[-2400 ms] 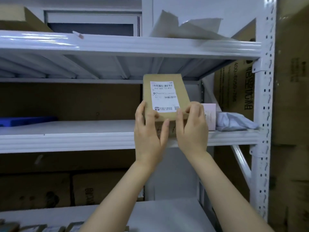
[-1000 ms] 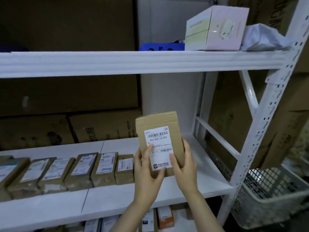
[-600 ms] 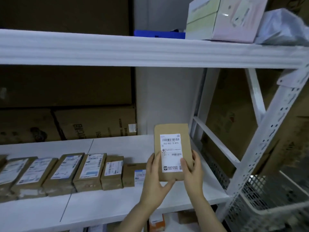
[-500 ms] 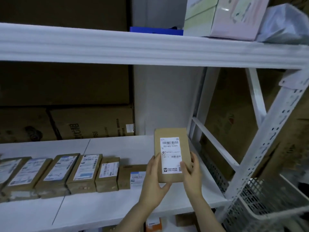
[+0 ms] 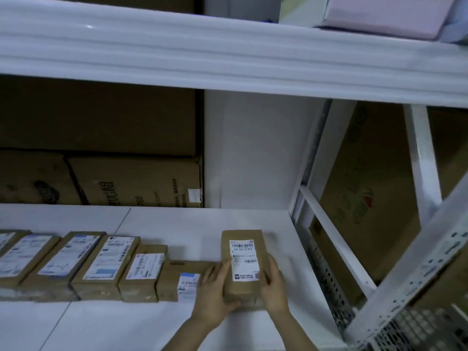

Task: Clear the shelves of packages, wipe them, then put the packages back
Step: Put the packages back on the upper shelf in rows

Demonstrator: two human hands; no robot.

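Clasping the brown labelled package [image 5: 243, 264] from both sides, the fingers [image 5: 222, 269] of the left hand [image 5: 212, 292] curl round its left edge and those of the right hand [image 5: 274, 285] round its right edge. The package is label-up at the right end of a row of packages [image 5: 101, 264] on the white lower shelf [image 5: 228, 219], just beside the shortest one; whether it lies flat cannot be told. Large cartons [image 5: 126, 181] stand behind, and a pink box [image 5: 379, 16] sits on the upper shelf [image 5: 228, 62].

Package [image 5: 241, 264] on the lower shelf [image 5: 177, 224], my left hand [image 5: 215, 292] and right hand [image 5: 273, 287] gripping its sides. It sits just beside the right end of the row of packages [image 5: 101, 267]. Cartons [image 5: 126, 181] stand behind. Upper shelf [image 5: 228, 59] overhead; basket [image 5: 417, 330] lower right.
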